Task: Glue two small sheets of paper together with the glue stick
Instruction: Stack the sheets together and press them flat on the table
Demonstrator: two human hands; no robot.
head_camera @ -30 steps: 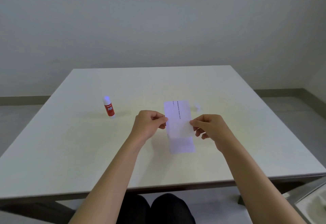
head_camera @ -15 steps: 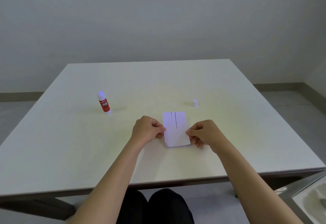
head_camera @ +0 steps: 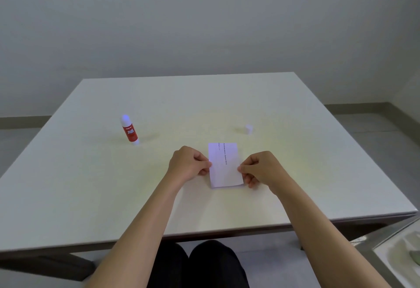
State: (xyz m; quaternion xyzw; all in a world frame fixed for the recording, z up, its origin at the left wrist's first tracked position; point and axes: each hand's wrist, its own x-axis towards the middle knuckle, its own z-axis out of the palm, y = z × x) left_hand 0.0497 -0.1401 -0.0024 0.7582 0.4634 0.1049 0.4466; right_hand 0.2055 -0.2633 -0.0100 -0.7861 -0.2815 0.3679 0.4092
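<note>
On the white counter (head_camera: 91,185), the left hand (head_camera: 189,164) and right hand (head_camera: 261,169) pinched opposite edges of the paper (head_camera: 225,166), with the uncapped glue stick (head_camera: 130,130) upright to the left and its cap (head_camera: 248,128) beyond.

1. A square white counter (head_camera: 227,106) fills the middle of the room.
2. Behind the counter rises a plain pale grey wall (head_camera: 204,19).
3. A dull baseboard (head_camera: 354,108) runs along the wall's foot on both sides of the counter.
4. Grey floor (head_camera: 372,126) shows right of the counter.
5. Soft, even light falls on the counter.
</note>
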